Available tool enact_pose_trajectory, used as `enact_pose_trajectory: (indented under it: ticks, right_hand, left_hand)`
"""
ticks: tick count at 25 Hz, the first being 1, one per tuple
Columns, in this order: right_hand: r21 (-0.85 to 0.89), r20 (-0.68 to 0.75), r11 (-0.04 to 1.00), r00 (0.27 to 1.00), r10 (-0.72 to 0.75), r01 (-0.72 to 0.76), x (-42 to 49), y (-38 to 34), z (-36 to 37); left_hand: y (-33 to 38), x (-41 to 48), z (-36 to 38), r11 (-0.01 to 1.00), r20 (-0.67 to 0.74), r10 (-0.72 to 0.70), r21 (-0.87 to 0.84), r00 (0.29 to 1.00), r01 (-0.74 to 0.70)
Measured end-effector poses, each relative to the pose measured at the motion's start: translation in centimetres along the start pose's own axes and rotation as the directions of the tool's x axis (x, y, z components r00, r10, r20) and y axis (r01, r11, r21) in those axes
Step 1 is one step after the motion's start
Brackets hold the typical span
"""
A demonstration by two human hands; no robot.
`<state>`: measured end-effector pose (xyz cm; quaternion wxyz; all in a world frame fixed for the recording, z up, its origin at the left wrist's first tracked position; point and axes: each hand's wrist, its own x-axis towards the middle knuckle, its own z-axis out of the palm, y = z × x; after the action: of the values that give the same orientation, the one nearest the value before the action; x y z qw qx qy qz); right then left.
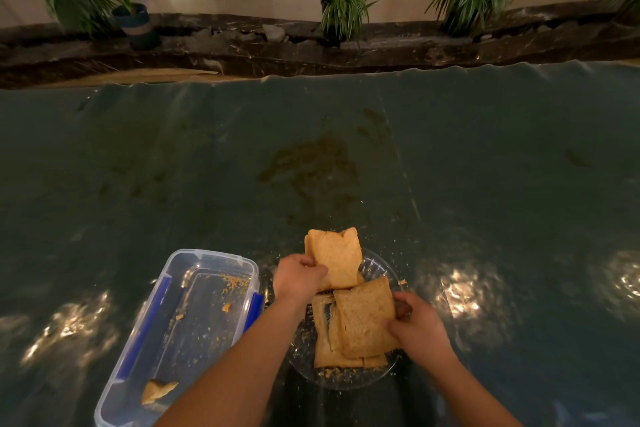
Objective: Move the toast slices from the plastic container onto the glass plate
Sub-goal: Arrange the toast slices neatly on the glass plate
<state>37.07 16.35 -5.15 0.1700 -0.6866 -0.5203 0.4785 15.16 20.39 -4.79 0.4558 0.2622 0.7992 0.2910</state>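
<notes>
Left hand (298,277) is closed on a toast slice (335,261), fingers pinching its left edge, slice held tilted up over the far part of the glass plate (381,265); its top edge has a bite-shaped notch. Right hand (414,324) grips the right edge of another slice (363,315), which lies on top of the pile w/ fingers curled over the crust. Under that one there are more slices (325,340) stacked flat on the plate, overlapping, edges not lined up; can't tell exact count. Crumbs (332,373) sit on the near rim of the plate and a few on the cloth around it. Plastic container (207,258) is just left of the plate, lid off, clear w/ blue clips (254,308) on both long sides. Inside it: scattered crumbs plus one torn toast piece (157,390) in the near corner, no whole slices. Left forearm crosses over the container's right near edge. All of this sits on a dark green table cover (173,166), shiny, w/ a brownish stain (311,166) in the middle and bright light spots either side. Beyond the table's far edge, a dark stone ledge (242,45) w/ potted plants (343,3) along it.
</notes>
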Motion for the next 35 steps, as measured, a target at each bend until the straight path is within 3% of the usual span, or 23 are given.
enact_pose_trajectory:
  ticks: [4,9,13,18,20,22,25,28,35]
  right_hand:
    - [0.227,0.038,0.972,0.998,0.057,-0.064,0.3,0.5,-0.3]
    - [0.402,0.051,0.901,0.987,0.153,-0.161,0.7,1.2,-0.6]
    - [0.46,0.018,0.876,0.988,0.153,-0.144,1.1,0.8,-0.3]
    - [0.521,-0.041,0.846,0.987,0.153,-0.11,2.5,-0.5,-0.2]
    - [0.382,-0.073,0.921,0.991,0.114,-0.078,2.8,-1.4,-0.3]
    - [0.114,-0.112,0.994,0.994,0.008,0.005,2.6,-1.9,-0.4]
    - [-0.175,-0.164,0.973,0.97,-0.182,0.153,0.7,-1.5,-0.2]
    - [-0.266,-0.246,0.932,0.918,-0.311,0.244,-2.2,0.3,0.8]
    - [-0.58,0.034,0.756,0.936,-0.349,0.304,-3.3,0.8,4.5]
  left_hand:
    - [-0.5,-0.9,-1.6,0.936,0.078,-0.063,-0.34,0.995,0.086]
    - [-3.3,-1.8,-3.4,0.873,0.072,-0.111,-0.47,0.991,0.132]
    - [-4.0,-2.1,-2.9,0.905,0.035,-0.144,-0.4,0.989,0.146]
    - [-4.0,-4.2,-1.6,0.999,-0.073,0.047,0.0,0.996,-0.047]
    - [-4.7,-5.5,-1.4,0.987,-0.116,0.138,0.095,0.984,-0.127]
    - [-5.8,-6.9,-1.3,0.972,-0.116,0.198,0.152,0.973,-0.179]
    - [-7.2,-8.6,-1.1,0.988,-0.002,0.106,0.109,0.994,-0.105]
    - [-7.6,-9.0,-1.0,0.995,0.103,0.049,0.079,0.993,-0.057]
    - [-7.6,-9.0,-0.7,0.994,0.147,0.089,0.053,0.985,-0.098]
